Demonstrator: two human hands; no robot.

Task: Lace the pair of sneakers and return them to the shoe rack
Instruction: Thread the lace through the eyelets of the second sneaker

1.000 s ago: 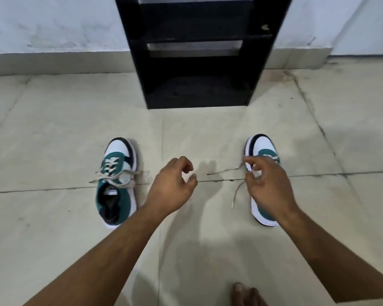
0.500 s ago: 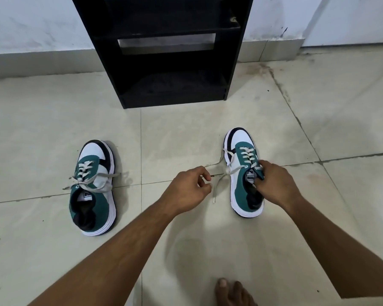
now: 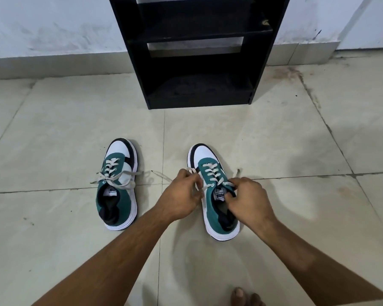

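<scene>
- The right sneaker [image 3: 215, 191] stands on the floor [image 3: 285, 151], toe pointing far, its lace [image 3: 210, 173] threaded.
- Your left hand [image 3: 181, 195] pinches one lace end; your right hand [image 3: 248, 199] pinches the other at the tongue.
- The left sneaker [image 3: 118, 184] sits nearby on the left, loosely laced.
- The black shoe rack [image 3: 199, 51] stands far, against the wall.

The floor of large pale beige stone tiles [image 3: 53, 133] is crossed by thin dark grout lines and looks scuffed, with darker grime along the joint running toward the far right corner. A whitewashed plaster wall [image 3: 53, 25], smudged with grey marks, rises behind a low grey skirting band [image 3: 42, 65]. Soft light gives a dull sheen on the tiles at the right.
</scene>
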